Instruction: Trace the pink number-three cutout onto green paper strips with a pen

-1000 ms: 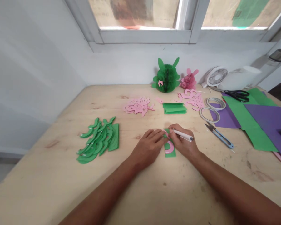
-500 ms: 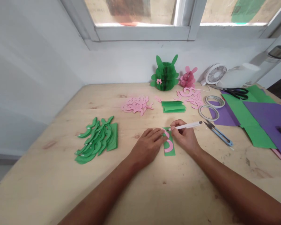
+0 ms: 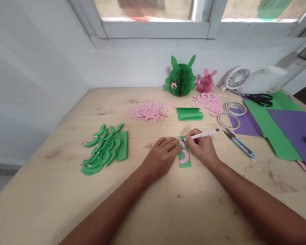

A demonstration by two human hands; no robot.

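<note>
A small green paper strip (image 3: 189, 161) lies on the table in front of me, with a curvy pink paper cutout (image 3: 185, 157) on top of it. My left hand (image 3: 162, 153) rests flat on the left side of both, its fingertips pressing the cutout. Between the fingers of my right hand (image 3: 202, 147) is a white pen (image 3: 206, 133). The pen's tip meets the strip close to the cutout's upper edge, and its dark end points right. Part of the cutout's upper half is hidden under my left fingers.
Green cutouts (image 3: 104, 151) are heaped left; pink cutouts (image 3: 148, 111) and folded green strips (image 3: 190, 114) lie ahead. Tape rolls (image 3: 228, 121), blue snips (image 3: 241, 144), black scissors (image 3: 260, 99) and purple sheets (image 3: 293, 124) are right. A green paper figure (image 3: 181, 80) and a fan (image 3: 237, 78) stand behind.
The pen has tilted a little, its dark end now slightly higher and further left. My left hand stays on the cutout. The whole view has shifted slightly.
</note>
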